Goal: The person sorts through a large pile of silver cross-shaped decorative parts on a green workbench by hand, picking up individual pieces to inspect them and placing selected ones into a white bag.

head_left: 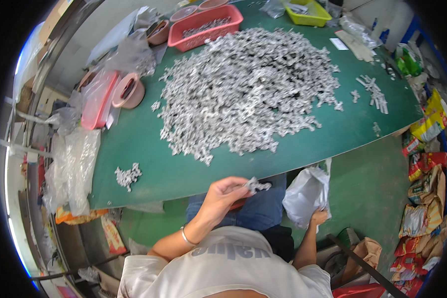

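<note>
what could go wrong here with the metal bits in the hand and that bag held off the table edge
1. The left hand pinches a few small metal pieces over the lap, short of the clear plastic bag; one may slip to the floor.
2. The right hand grips only the bag's lower edge, so the bag could sag or tip and spill.
3. The big pile of metal pieces reaches close to the green table's front edge; a nudge could push some off.

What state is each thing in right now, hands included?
left hand: closed on small metal parts
right hand: gripping plastic bag, held open
metal parts pile: heaped loose on green table
pink basket: holds some parts
yellow tray: partly filled
</note>
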The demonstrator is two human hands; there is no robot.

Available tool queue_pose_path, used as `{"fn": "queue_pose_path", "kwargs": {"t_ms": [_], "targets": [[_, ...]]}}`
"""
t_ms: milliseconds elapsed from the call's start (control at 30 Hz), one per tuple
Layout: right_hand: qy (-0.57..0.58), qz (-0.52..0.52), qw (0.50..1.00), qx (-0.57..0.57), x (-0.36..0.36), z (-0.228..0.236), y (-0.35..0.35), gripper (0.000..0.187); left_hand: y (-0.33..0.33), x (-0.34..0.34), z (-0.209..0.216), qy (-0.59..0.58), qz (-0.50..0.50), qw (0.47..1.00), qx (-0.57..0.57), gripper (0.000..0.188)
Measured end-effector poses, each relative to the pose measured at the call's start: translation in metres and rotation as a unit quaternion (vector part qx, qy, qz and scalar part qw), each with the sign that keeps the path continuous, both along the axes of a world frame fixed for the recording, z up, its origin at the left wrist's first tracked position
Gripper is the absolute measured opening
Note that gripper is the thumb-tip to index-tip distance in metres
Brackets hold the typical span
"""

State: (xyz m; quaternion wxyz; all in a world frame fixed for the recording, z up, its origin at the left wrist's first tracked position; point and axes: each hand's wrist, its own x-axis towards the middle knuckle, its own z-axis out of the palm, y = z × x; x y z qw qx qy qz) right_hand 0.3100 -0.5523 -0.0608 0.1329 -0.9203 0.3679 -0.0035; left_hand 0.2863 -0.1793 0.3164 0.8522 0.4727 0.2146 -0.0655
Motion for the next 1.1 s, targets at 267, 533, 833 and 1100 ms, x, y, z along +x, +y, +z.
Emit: {"fn": "queue_pose_path", "kwargs": {"t_ms": [267, 533, 833, 1100], "targets": [[-0.141, -0.034, 0.988, 0.05, 0.028, 0.045, 0.036, 0.029, 0.004, -0.003, 0.037, -0.076, 0.012, 0.997, -0.01, 0.016], [-0.048, 0.084, 0.985, 0.144, 0.035, 0.018, 0.071, 0.028, 0.0, -0.001, 0.039, -0.127, 0.01, 0.99, -0.053, 0.019], [-0.034, 0.043, 0.981, 0.187, 0.042, -0.009, 0.061, 0.061, 0.003, -0.004, 0.045, -0.123, 0.01, 0.992, -0.037, 0.017], [-0.042, 0.028, 0.986, 0.157, 0.035, 0.013, 0.071, 0.085, 0.006, -0.004, 0.047, -0.135, 0.003, 0.99, -0.025, 0.014]]}}
